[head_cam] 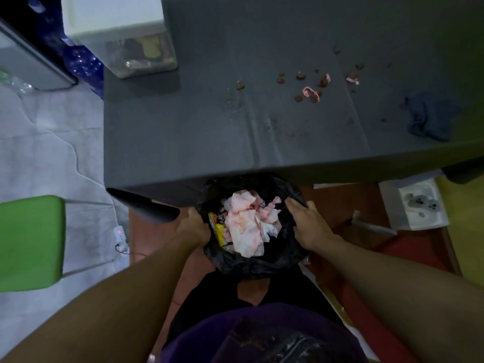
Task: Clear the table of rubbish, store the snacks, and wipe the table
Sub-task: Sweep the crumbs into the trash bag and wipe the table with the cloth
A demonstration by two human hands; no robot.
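Note:
A bin lined with a black bag [277, 260] stands on the floor just below the table's near edge, filled with crumpled pinkish tissues [248, 221] and a yellow wrapper [219, 229]. My left hand [195, 226] grips the bag's left rim. My right hand [306, 221] grips its right rim. On the grey table [183, 127] lie several brown crumbs [300, 76] and pink wrapper scraps [310, 93]. A dark blue cloth [432, 117] lies crumpled at the table's right. A clear snack container with a white lid [123, 32] stands at the far left corner.
A green chair seat [30, 242] is on the left over a white floor covering. A power strip [120, 235] lies on the floor beside it. A white box [416, 205] and a yellow surface sit at the right under the table's edge.

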